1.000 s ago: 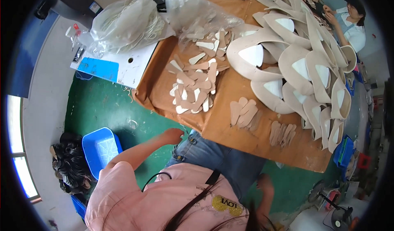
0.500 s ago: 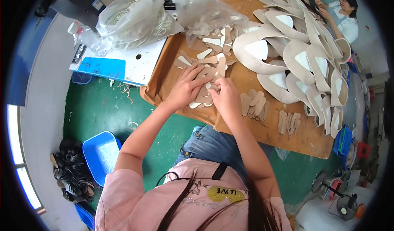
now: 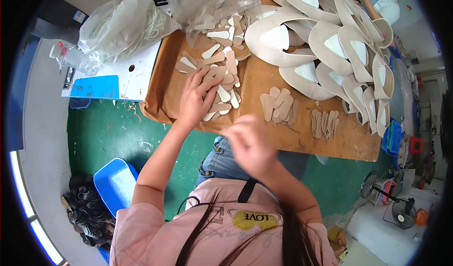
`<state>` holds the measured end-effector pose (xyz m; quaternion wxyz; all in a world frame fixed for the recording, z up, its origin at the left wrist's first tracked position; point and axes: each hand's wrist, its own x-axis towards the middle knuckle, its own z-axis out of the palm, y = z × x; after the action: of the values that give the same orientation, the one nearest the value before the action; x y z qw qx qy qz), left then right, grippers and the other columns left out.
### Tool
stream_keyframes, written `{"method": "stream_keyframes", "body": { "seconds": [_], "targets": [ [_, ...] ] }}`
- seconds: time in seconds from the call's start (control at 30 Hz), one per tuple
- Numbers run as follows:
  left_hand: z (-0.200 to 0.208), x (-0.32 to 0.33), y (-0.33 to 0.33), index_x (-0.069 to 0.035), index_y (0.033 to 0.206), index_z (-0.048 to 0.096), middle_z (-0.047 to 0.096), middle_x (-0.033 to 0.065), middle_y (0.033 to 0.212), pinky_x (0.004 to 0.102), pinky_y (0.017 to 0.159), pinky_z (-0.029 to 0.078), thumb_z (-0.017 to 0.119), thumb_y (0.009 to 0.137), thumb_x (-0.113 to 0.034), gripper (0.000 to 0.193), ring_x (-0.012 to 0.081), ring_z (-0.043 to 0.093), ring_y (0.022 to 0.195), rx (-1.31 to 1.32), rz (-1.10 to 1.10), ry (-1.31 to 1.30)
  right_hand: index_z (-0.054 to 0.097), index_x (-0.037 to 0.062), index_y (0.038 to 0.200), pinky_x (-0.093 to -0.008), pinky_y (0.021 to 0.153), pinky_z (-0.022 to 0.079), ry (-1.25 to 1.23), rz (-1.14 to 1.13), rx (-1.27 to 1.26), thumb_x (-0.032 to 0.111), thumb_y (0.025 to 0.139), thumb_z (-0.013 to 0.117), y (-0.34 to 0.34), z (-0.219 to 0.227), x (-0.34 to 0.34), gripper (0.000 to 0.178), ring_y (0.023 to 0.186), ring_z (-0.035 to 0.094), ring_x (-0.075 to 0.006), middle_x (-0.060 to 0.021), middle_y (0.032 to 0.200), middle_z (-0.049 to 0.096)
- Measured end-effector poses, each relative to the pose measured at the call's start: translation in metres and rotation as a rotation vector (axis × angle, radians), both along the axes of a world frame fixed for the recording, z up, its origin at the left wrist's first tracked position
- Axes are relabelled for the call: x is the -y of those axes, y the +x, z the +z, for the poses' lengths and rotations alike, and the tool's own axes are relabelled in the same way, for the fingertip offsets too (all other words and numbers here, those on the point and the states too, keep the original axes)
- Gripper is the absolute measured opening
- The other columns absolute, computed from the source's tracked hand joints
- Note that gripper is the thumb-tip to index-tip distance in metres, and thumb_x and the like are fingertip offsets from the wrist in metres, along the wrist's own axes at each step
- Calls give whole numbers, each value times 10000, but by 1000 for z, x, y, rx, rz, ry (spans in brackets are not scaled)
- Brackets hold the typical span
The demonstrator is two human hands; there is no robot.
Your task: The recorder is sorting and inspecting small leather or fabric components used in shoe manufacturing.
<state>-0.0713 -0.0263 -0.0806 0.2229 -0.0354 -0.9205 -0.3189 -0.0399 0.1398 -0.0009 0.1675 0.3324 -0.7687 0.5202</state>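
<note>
Since half a second ago the right hand (image 3: 247, 141) has pulled back from the loose heap of small beige and white die-cut leather pieces (image 3: 221, 79) toward the body; it now hangs at about six o'clock from the heap, over the near edge of the brown paper-covered worktable (image 3: 302, 141). It is blurred by motion, so whether it is clenched or carrying a piece cannot be told. The left hand (image 3: 197, 98) has stayed on the heap: forearm stretched out from the lower left, palm down, fingers spread flat on the pieces, pressing rather than gripping. At three o'clock from the heap lies a small fanned stack of beige pieces (image 3: 279, 105), and a second fanned stack (image 3: 323, 123) just beyond it. Large beige shoe-upper panels (image 3: 330, 44) overlap at one to two o'clock. A crumpled clear plastic bag (image 3: 123, 27) lies at ten o'clock.
</note>
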Motion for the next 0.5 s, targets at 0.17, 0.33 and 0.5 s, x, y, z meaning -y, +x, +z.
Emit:
{"method": "stream_keyframes", "body": {
  "seconds": [0.17,0.33,0.5],
  "targets": [
    [4,-10,1,-86,1037,554,477,146,1008,399,846,373,599,673,-56,368,341,415,1022,-88,77,-60,558,28,780,-240,501,403,177,-353,636,88,710,622,-69,-23,-78,112,557,494,-127,-53,699,548],
    [12,-5,0,-17,1127,474,457,135,983,348,795,379,609,661,-31,486,288,428,916,12,53,61,538,38,826,-333,599,428,338,-420,120,93,712,605,-71,-17,-50,143,696,522,-278,-105,723,490],
    [8,-3,-3,-121,1067,558,430,161,947,368,788,388,604,638,-23,443,319,414,920,10,7,46,546,58,832,-366,628,439,386,-28,227,44,725,560,-93,-39,8,108,725,542,-302,-111,808,513]
  ]
}}
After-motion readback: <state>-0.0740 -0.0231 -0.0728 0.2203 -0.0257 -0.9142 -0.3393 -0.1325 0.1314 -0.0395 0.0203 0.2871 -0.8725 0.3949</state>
